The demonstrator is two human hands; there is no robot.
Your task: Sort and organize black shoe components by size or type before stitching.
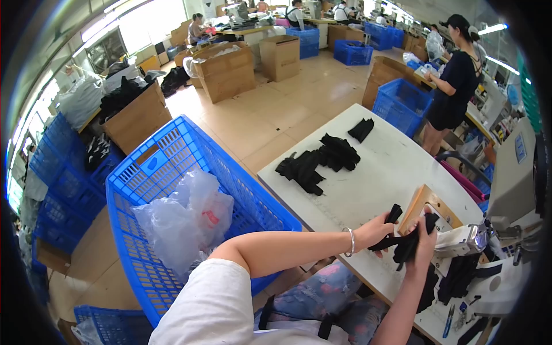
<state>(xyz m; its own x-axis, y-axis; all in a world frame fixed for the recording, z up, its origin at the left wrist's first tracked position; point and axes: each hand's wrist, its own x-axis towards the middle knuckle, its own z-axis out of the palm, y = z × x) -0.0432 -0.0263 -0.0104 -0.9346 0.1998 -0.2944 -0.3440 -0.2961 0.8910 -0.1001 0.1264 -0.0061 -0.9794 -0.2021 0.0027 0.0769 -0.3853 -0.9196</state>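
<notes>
My left hand (372, 231), with a silver bangle at the wrist, is closed on a black fabric piece (394, 214). My right hand (426, 244) grips another part of the black fabric, a folded bunch (407, 248) that hangs between the hands. Whether it is one piece or several I cannot tell. Both hands are above the white table (379, 172), just left of the sewing machine's arm (463, 240). Beside them is a light wooden frame (422, 198). Farther up the table lie black fabric pieces (302, 171) in a loose pile, with a small stack (361, 130) beyond.
At my left stands a large blue crate (190, 129) holding clear plastic bags (187, 215). More black fabric (459, 279) and blue-handled snips (448, 322) lie near the machine. A co-worker (458, 69) stands at the right by another blue crate (402, 103). Cardboard boxes (224, 72) line the floor behind.
</notes>
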